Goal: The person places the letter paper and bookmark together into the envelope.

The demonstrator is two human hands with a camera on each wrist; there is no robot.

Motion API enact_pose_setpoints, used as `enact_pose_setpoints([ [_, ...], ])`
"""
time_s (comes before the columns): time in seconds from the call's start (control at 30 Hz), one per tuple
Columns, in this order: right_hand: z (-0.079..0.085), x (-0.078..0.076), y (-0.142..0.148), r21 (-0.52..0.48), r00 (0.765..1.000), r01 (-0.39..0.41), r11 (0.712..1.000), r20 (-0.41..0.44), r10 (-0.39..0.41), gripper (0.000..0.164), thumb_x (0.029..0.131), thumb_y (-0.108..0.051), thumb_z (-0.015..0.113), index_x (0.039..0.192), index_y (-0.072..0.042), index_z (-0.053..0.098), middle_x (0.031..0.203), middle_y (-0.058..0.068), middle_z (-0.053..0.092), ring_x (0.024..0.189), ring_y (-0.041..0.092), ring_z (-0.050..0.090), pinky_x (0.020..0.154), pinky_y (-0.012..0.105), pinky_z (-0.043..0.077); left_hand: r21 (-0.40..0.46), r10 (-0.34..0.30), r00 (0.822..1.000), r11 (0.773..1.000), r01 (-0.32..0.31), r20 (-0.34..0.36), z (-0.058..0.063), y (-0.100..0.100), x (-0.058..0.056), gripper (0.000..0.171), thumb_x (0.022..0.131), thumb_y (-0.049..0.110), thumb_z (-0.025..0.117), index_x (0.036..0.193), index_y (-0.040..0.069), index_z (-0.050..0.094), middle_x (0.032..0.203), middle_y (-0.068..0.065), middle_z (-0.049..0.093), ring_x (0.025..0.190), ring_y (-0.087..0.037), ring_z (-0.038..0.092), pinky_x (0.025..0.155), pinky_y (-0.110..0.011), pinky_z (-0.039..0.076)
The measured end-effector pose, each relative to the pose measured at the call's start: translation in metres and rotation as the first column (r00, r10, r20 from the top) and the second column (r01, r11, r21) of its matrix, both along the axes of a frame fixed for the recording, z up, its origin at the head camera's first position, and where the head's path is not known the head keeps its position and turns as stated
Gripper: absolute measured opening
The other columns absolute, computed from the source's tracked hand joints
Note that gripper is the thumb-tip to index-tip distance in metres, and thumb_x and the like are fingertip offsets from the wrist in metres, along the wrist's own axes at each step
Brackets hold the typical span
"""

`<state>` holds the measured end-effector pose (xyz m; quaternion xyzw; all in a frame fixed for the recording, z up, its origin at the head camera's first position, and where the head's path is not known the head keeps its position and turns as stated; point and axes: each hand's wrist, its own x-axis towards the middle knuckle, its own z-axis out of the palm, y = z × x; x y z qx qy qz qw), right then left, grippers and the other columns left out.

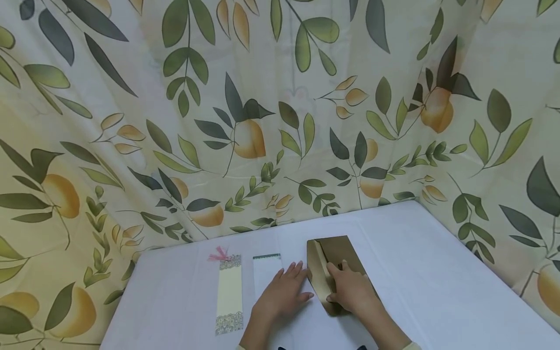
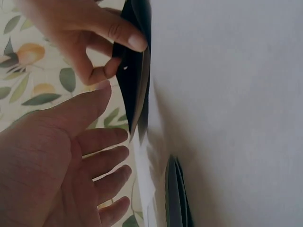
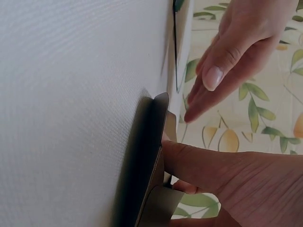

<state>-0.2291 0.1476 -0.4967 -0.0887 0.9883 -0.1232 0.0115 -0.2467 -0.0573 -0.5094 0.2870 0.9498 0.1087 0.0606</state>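
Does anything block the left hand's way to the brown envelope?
Nothing visible does: the left hand lies right beside the left edge of the brown envelope. The white card is on that hand's other side; the right hand grips the envelope.

No readable text, no legible labels, numbers or signs

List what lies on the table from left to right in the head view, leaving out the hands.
Cream bookmark with a pink tassel → white card with a green top edge → brown folder.
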Motion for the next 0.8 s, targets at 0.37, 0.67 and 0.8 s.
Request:
enact_pose_setpoints([
  [0.37, -0.002, 0.000, 0.000, -0.008, 0.999, 0.012, 1.000, 0.034, -0.012, 0.078, 0.076, -0.033, 0.091, 0.140, -0.006, 0.056, 0.140, 0.044, 0.047, 0.103, 0.064, 0.061, 0.089, 0.073, 0.046, 0.027, 0.080, 0.997, 0.996, -0.080, 0.013, 0.001, -0.025, -0.007, 0.063, 0.102, 0.043, 0.063, 0.152, 0.007, 0.051, 0.160, -0.012, 0.042, 0.149, -0.029, 0.035, 0.117, -0.052, 0.030],
  [0.67, -0.002, 0.001, -0.001, -0.007, 0.999, 0.010, 1.000, 0.043, -0.009, 0.076, 0.077, -0.033, 0.091, 0.139, -0.007, 0.055, 0.141, 0.044, 0.046, 0.100, 0.061, 0.063, 0.090, 0.073, 0.045, 0.093, 0.120, 0.992, 0.989, -0.118, -0.024, 0.003, -0.046, -0.015, 0.058, 0.100, 0.035, 0.070, 0.147, 0.006, 0.055, 0.151, -0.014, 0.052, 0.141, -0.033, 0.045, 0.110, -0.055, 0.040],
  [0.8, 0.001, 0.001, -0.001, -0.009, 0.999, 0.007, 1.000, 0.044, -0.006, 0.076, 0.077, -0.033, 0.091, 0.139, -0.007, 0.055, 0.141, 0.044, 0.046, 0.098, 0.059, 0.065, 0.091, 0.073, 0.045, 0.131, 0.142, 0.989, 0.982, -0.136, -0.039, 0.005, -0.053, -0.018, 0.056, 0.097, 0.031, 0.073, 0.144, 0.005, 0.058, 0.145, -0.016, 0.056, 0.135, -0.034, 0.052, 0.104, -0.056, 0.045],
])
